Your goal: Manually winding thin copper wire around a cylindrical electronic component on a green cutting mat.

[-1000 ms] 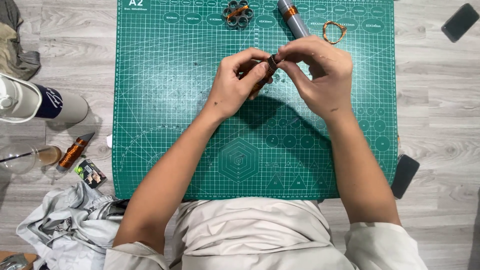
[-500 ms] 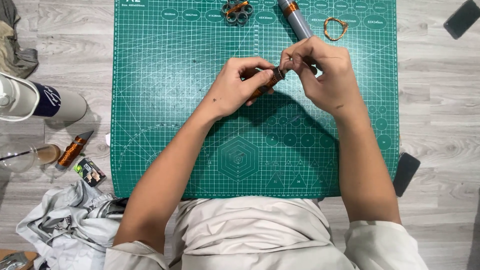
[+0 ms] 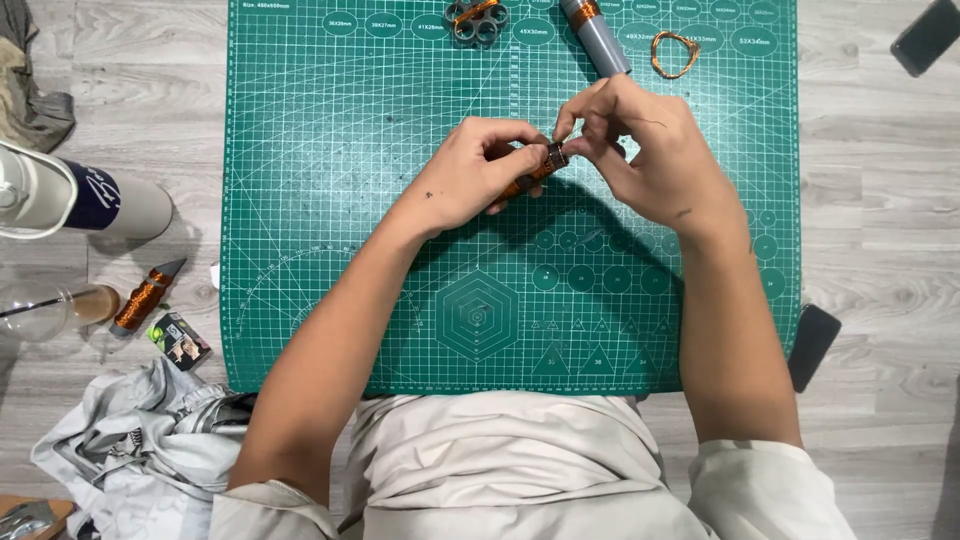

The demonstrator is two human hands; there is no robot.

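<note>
Winding looks mid-way: the small dark cylindrical core wrapped in copper-coloured wire point(image 3: 535, 170) already carries several turns, yet both hands are on it, so it isn't finished as far as I can judge.

Left to right: white-and-navy insulated bottle point(image 3: 75, 200) lying on the grey wood-look floor point(image 3: 880, 240); clear glass jar point(image 3: 45, 310); pointed spool of copper wire point(image 3: 145, 297), glossy; crumpled grey cloth point(image 3: 130, 450).

Green gridded cutting mat point(image 3: 330, 130), matte rubbery surface. Left hand point(image 3: 470, 175) has its fingers closed around the core's body, held just above mat centre. Right hand point(image 3: 650, 150) pinches thumb and forefinger together at the core's end; whether a wire strand sits between them is too fine to tell.

Top edge: grey ring cluster with orange band point(image 3: 477, 20), grey tube with copper winding point(image 3: 597, 35), loose loop of copper wire point(image 3: 675, 52). Two dark flat phones point(image 3: 812, 345) off the mat on the right.
</note>
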